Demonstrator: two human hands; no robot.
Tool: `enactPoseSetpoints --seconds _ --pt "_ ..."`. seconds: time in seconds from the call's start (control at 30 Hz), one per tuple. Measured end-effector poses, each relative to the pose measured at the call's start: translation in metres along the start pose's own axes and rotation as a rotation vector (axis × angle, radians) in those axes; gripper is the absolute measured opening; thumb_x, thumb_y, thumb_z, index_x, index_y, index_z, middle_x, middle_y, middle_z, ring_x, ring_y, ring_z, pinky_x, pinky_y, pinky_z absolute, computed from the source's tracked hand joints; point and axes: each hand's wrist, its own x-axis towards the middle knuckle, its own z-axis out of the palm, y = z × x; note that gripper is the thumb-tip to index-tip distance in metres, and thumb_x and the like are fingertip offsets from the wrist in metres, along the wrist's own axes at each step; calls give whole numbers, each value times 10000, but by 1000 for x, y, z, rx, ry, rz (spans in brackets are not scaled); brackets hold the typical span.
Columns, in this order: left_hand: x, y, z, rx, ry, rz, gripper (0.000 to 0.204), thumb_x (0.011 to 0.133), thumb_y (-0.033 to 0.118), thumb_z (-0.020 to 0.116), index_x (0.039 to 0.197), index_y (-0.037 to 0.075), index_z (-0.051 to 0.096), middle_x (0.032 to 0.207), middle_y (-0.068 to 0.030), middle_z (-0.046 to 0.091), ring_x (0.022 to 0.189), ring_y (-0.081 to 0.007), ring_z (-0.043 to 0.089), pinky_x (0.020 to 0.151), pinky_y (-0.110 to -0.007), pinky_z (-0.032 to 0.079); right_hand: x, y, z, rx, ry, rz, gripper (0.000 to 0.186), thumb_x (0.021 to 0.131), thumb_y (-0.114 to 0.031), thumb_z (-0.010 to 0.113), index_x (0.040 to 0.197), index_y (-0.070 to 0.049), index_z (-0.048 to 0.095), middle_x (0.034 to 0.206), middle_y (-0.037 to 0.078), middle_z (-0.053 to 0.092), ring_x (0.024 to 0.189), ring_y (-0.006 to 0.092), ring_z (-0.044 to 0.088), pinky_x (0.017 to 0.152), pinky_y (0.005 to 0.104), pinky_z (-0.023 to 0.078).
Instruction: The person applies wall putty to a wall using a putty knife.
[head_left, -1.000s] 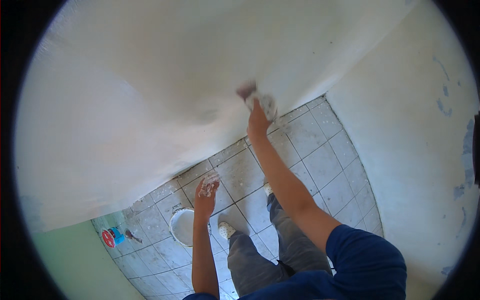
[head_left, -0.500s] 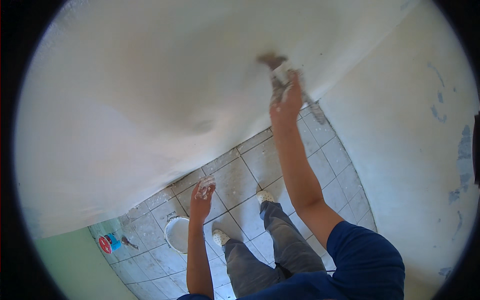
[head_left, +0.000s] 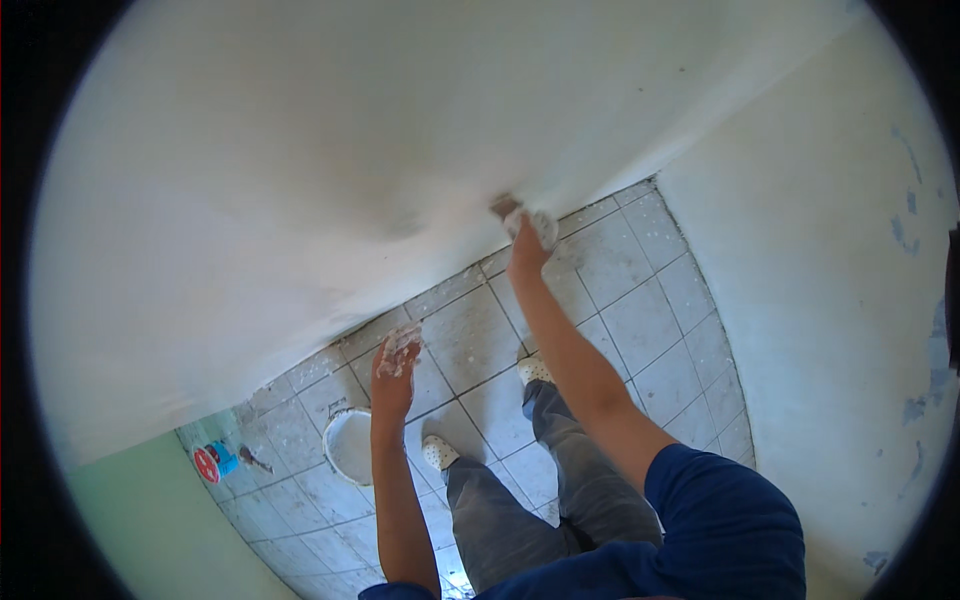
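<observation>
My right hand (head_left: 529, 246), smeared with white, is closed round a putty knife (head_left: 506, 207). Its brownish end, blurred, is at the lower part of the white wall (head_left: 300, 190). Lower and to the left, my left hand (head_left: 398, 355) hangs over the floor with its fingers curled. Thick white paste coats those fingers; what they hold, if anything, I cannot make out. Below it, partly behind my left forearm, stands a white bucket (head_left: 330, 440) with pale contents.
Grey floor tiles (head_left: 475, 340) spattered with white run along the wall's foot. A blue and red container (head_left: 216, 461) stands at the left, beside a small dark tool (head_left: 257, 461). A second wall (head_left: 830, 230) with grey-blue patches rises at the right. My light clogs (head_left: 438, 452) are on the tiles.
My right hand has swept down and slightly left along the wall with the putty knife. My left hand has risen a little. The view has shifted slightly.
</observation>
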Motion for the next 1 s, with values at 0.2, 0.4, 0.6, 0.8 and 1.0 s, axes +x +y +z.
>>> enactPoseSetpoints --seconds 0.2,0.4,0.6,0.8,1.0 --pt "-13 24 -22 78 -29 54 219 776 94 504 976 4 506 877 -97 575 818 -184 535 739 -255 398 -81 -146 121 253 -271 -70 251 810 -156 462 1025 -29 431 972 63 481 946 177 458 822 331 386" --pt "-22 30 -59 -36 3 -56 343 782 135 497 1101 21 448 1014 -86 525 948 -179 500 835 -283 361 -135 -191 164 329 -393 -300 253 808 -159 471 1013 -15 436 991 66 462 961 167 433 833 311 372" --pt "-35 17 -65 26 46 73 279 786 149 516 1018 -4 485 945 -103 564 867 -175 529 775 -271 388 -3 38 -5 -581 -64 -403 335 702 -52 578 998 3 434 878 85 512 860 176 492 731 302 434" --pt "-53 -6 -81 -50 134 -83 252 777 142 515 988 4 503 917 -101 566 842 -188 534 757 -276 397 -51 17 27 20 -85 -19 286 715 -28 551 978 -11 440 874 56 509 820 177 514 670 294 458" --pt "-36 23 -62 -33 48 109 241 784 153 502 976 7 507 912 -104 567 841 -209 540 752 -281 403 -170 -184 174 331 -491 -190 259 800 -154 479 1019 -20 448 1045 66 442 991 163 414 843 328 375"
